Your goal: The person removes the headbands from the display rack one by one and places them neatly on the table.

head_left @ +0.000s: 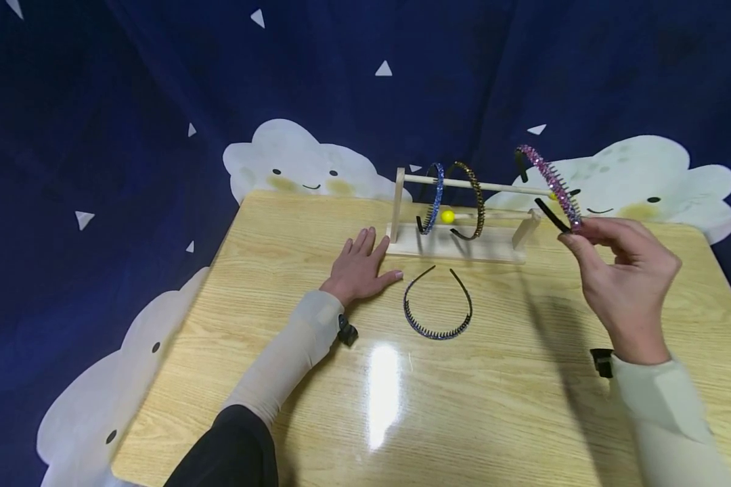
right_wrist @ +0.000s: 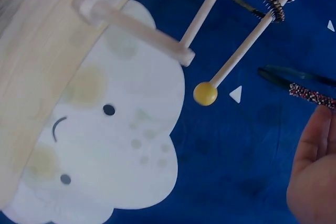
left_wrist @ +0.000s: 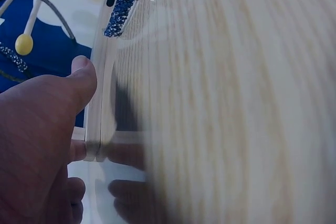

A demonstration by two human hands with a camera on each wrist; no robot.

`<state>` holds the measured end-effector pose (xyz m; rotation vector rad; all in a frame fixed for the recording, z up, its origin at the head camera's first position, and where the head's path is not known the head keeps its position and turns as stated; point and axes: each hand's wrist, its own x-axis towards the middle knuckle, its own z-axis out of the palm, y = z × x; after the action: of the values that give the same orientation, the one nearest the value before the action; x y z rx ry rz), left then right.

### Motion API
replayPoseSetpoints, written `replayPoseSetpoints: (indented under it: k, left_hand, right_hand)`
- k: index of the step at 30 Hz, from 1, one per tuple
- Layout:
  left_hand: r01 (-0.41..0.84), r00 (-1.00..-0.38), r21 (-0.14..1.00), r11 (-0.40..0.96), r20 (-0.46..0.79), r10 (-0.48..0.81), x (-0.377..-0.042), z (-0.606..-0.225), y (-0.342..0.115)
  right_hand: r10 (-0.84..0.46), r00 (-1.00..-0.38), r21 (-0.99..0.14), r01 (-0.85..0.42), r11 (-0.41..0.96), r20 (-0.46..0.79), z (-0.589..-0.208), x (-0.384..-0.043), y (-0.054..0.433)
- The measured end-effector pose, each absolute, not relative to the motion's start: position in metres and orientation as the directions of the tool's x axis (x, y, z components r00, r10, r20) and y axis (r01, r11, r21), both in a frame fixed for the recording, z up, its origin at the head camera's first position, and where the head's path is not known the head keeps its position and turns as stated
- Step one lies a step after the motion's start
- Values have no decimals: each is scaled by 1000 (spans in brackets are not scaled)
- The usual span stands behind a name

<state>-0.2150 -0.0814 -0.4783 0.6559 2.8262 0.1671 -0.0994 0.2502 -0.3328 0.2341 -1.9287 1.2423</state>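
My right hand (head_left: 630, 277) pinches one end of a pink glittery headband (head_left: 549, 177) between thumb and fingers, holding it up beside the rack's right end. In the right wrist view the pink headband (right_wrist: 311, 95) is near the yellow-tipped upper rod (right_wrist: 241, 51). A wooden rack (head_left: 457, 243) with two rods stands at the back of the table. From its upper rod hang a blue headband (head_left: 436, 196) and a brown-gold headband (head_left: 478, 199). My left hand (head_left: 359, 267) rests flat on the table, fingers spread, by the rack's left end.
A dark bluish headband (head_left: 437, 335) lies on the table in front of the rack. The lower rod ends in a yellow ball (head_left: 447, 216) on the left. Behind the wooden table (head_left: 493, 419) hangs a dark blue cloth (head_left: 317, 74) with clouds and triangles.
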Motion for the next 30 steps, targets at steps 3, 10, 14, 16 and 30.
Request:
replayPoseSetpoints:
  k: [3,10,14,16,30]
  left_hand:
    - [419,-872,159,894,-202,445,-215,-478,-81]
    - [418,-871,166,893,-206,446,-215,-478,-82]
    - [421,-871,157,893,-205,447,-215,-478,-81]
    - [420,-873,145,896,-205,443,-215,-479,-81]
    - [421,-875,126,898,-204,439,-216,-480,-81]
  right_hand:
    - [220,-653,-658,-561,503,725,-336,-94,257]
    - [105,-660,-600,-590,541,744,-347,-82,269]
    - [28,-638,-536,-620,573,769,-355,-77,274]
    - [-11,-617,-494,-641,587,787,-359,-76,277]
    - [-215,-590,-359,-699,618,778,-394,-74,301]
